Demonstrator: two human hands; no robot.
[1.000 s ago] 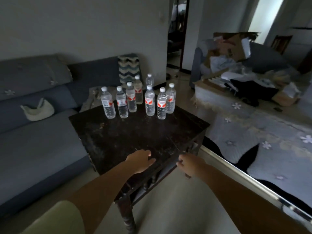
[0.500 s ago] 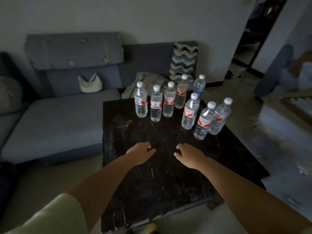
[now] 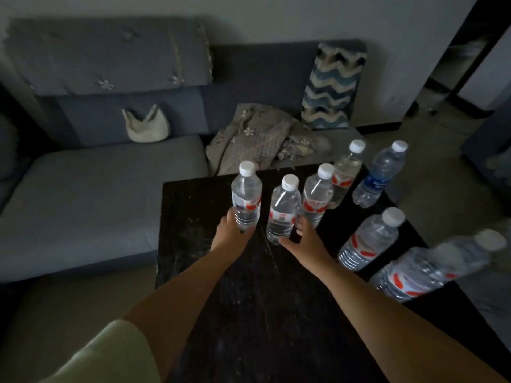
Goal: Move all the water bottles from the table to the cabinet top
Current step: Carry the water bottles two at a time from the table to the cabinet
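Several clear water bottles with white caps stand on the dark wooden table (image 3: 243, 313). My left hand (image 3: 231, 234) grips the base of the leftmost bottle (image 3: 246, 194). My right hand (image 3: 305, 240) curls round the base of the second bottle (image 3: 284, 208), thumb on its left and fingers on its right. A third bottle (image 3: 318, 196) stands just behind my right fingers. Farther back are another red-label bottle (image 3: 347, 172) and a blue-label bottle (image 3: 380, 175). At the right stand one more bottle (image 3: 370, 239) and a blurred bottle (image 3: 431, 269). No cabinet is in view.
A grey sofa (image 3: 96, 194) runs along the left and back of the table. On it lie a white bag (image 3: 146, 128), a crumpled cloth (image 3: 260, 134) and a zigzag cushion (image 3: 331, 87). A doorway (image 3: 470, 64) opens at the right.
Both hands have reached forward from the middle of the table to the front bottles and closed round their bases. The view has moved closer to the table.
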